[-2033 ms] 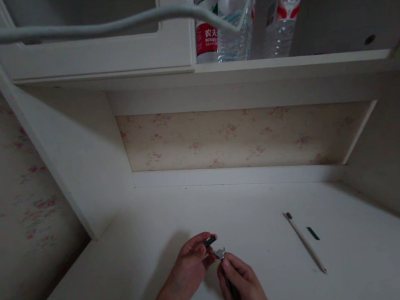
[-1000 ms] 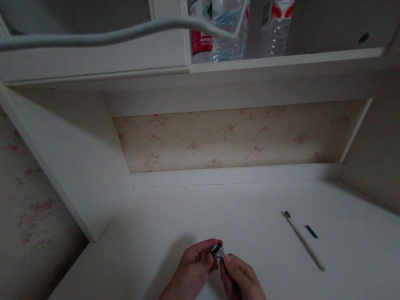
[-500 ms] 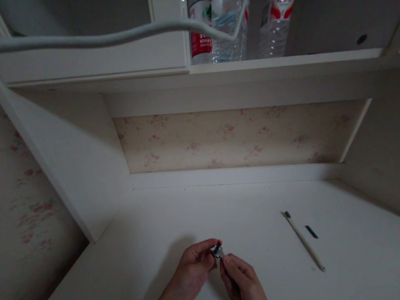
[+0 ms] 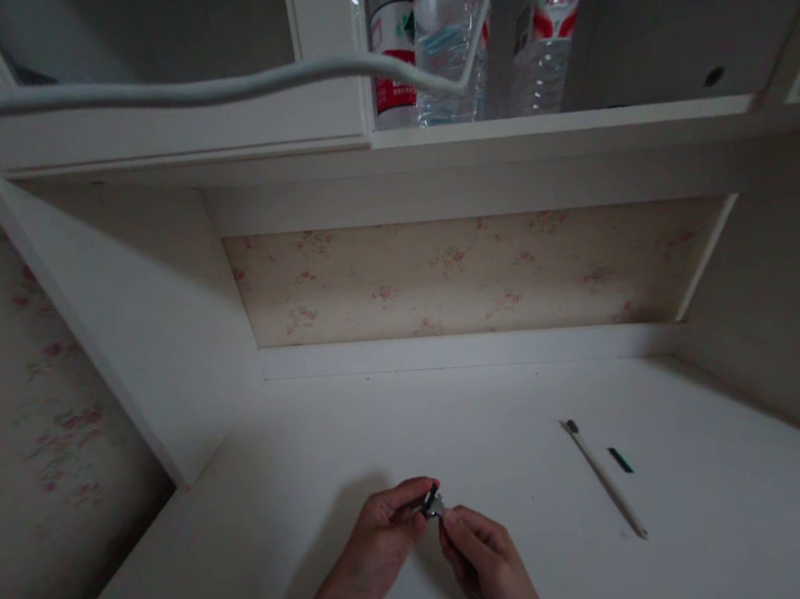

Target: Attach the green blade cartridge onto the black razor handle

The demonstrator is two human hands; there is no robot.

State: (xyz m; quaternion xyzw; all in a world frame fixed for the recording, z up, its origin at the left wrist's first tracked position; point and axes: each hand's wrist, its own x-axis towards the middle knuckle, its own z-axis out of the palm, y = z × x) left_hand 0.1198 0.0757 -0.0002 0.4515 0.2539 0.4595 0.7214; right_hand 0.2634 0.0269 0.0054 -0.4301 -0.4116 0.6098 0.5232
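Note:
Close together above the white desk (image 4: 300, 437), both hands are closed on one small tool with a silvery metal head (image 4: 433, 505). It looks like a razor, but its exact kind is hard to make out. My left hand (image 4: 382, 545) pinches the black edge of the head between thumb and fingers. Just below the head, the thumb and curled fingers of my right hand (image 4: 486, 554) grip the tool and hide most of its handle. To the right lies a toothbrush (image 4: 605, 480) with a beige handle and dark bristles. Beside it is a small dark strip (image 4: 621, 460) with a greenish edge.
Overhead, a white shelf (image 4: 570, 123) holds several plastic bottles (image 4: 452, 28) with red and white labels. A pale cable (image 4: 185, 93) crosses in front of the shelf. White side panels (image 4: 145, 320) and a flowered wall (image 4: 442, 278) bound the desk.
My hands stay almost in place around the tool. The dark handle seen below the right thumb is now hidden, and the head has turned slightly. The view has shifted a little.

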